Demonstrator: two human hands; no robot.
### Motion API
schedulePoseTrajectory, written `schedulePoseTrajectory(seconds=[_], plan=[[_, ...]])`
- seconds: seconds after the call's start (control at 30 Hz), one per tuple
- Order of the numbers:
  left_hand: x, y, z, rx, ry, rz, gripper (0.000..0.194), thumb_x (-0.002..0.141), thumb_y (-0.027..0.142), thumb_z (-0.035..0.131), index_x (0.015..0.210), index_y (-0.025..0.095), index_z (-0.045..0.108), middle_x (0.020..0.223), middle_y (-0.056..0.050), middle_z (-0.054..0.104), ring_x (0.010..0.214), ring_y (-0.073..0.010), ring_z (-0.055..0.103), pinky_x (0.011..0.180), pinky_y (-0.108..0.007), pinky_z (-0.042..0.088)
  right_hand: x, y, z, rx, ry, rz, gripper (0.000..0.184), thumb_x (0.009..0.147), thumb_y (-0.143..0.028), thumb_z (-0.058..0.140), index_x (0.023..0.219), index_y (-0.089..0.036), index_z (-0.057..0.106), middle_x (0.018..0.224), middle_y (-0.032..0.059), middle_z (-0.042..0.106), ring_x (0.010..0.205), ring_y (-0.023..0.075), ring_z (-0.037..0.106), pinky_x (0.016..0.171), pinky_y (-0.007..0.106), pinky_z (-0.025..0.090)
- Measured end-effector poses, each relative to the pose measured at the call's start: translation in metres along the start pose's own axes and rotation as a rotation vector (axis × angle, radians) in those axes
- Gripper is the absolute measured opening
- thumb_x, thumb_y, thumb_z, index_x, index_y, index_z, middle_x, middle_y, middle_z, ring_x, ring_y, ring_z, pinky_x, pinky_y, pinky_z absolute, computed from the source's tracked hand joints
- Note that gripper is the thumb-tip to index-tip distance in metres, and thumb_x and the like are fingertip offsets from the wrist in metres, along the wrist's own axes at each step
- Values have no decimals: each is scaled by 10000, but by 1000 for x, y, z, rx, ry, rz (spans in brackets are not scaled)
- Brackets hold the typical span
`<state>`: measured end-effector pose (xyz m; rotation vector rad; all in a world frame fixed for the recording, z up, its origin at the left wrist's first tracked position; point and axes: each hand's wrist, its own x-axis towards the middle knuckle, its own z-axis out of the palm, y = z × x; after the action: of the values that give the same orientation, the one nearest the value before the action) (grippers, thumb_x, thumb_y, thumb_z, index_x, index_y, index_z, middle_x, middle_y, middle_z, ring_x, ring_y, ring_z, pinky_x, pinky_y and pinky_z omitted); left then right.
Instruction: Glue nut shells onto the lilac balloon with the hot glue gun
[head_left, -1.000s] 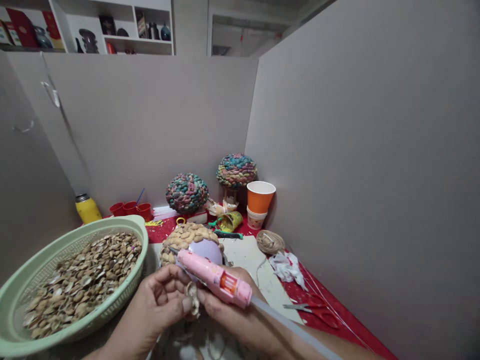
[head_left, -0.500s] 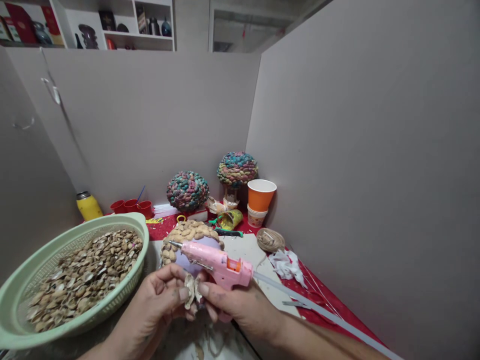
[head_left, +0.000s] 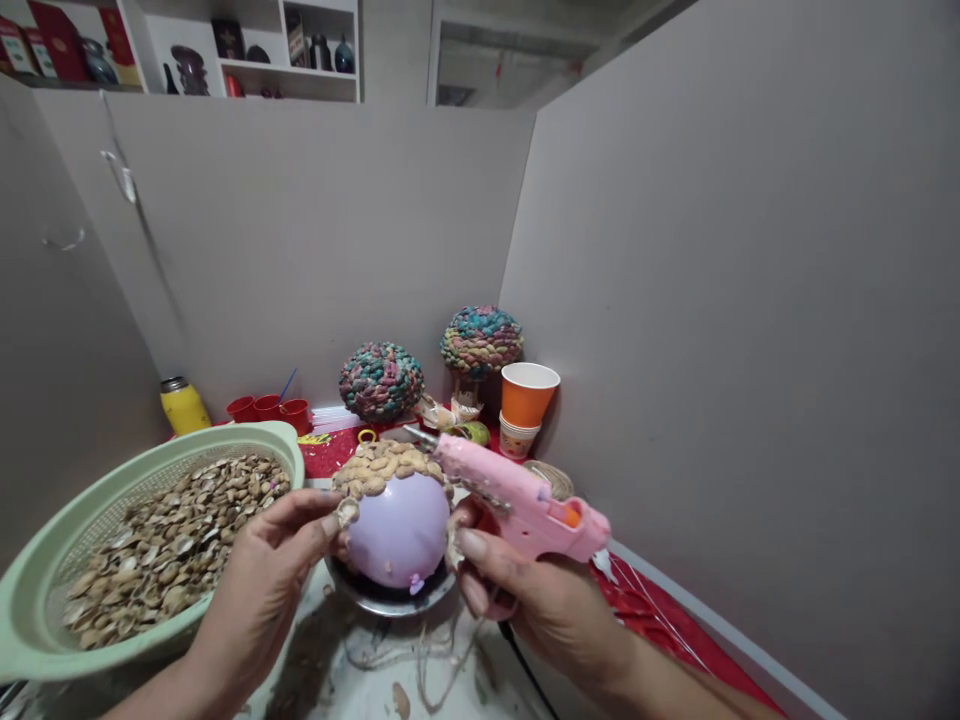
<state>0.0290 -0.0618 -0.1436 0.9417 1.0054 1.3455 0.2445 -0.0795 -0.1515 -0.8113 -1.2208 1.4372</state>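
A lilac balloon [head_left: 401, 530], its upper part covered with rows of peanut shells [head_left: 390, 465], rests in a metal bowl [head_left: 386, 607]. At the balloon's left side, my left hand [head_left: 281, 555] pinches a piece of peanut shell [head_left: 347, 513] between thumb and fingers. My right hand [head_left: 536, 595] is closed round a pink glue gun [head_left: 517, 495], its nozzle pointing up and left above the balloon. Another bit of shell [head_left: 454, 543] is held at the right thumb and fingertips. The balloon's knot [head_left: 417, 583] faces me.
A green basket [head_left: 294, 440] full of loose shells [head_left: 172, 550] stands left. Behind are two colourful shell-covered balls [head_left: 381, 382], red cups [head_left: 295, 415], a yellow bottle [head_left: 184, 408] and stacked paper cups [head_left: 529, 395]. Grey panels [head_left: 712, 350] enclose the table; string [head_left: 431, 665] lies in front.
My hands have moved apart, each with a piece of the shell they held together. The glue gun has shifted right and up with my right hand, uncovering the balloon's front.
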Motion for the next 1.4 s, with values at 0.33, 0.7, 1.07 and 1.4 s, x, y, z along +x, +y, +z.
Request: schedulePoseTrajectory(seconds=[0.33, 0.7, 1.07, 1.4], plan=[[-13, 1, 2, 107, 44, 186, 272, 606, 272, 870, 771, 205, 664, 767, 38, 696, 726, -109, 637, 672, -156, 524, -1, -24, -5, -313, -163, -23, 264, 849, -430, 656, 819, -169, 667, 653, -3, 553, 535, 99, 448, 471, 215, 361], [-14, -1, 3, 220, -160, 90, 68, 716, 224, 782, 763, 211, 734, 765, 8, 733, 709, -129, 658, 680, -196, 538, 2, -15, 2, -301, -138, -29, 442, 881, -340, 613, 1313, -259, 569, 816, -3, 607, 586, 97, 473, 534, 204, 428], [-19, -11, 7, 106, -281, -51, 246, 656, 195, 835, 890, 192, 757, 834, -47, 742, 741, -164, 669, 691, -238, 559, 3, 2, 11, -362, -149, 26, 313, 879, -430, 613, 689, -188, 552, 610, -33, 444, 557, 113, 396, 505, 249, 312], [-18, -22, 2, 3, -316, -56, 197, 705, 171, 816, 849, 193, 682, 814, -10, 731, 791, -154, 684, 745, -234, 540, 1, 14, 14, -287, -126, 56, 456, 837, -619, 584, 723, -178, 554, 611, -31, 471, 554, 106, 405, 529, 246, 307]])
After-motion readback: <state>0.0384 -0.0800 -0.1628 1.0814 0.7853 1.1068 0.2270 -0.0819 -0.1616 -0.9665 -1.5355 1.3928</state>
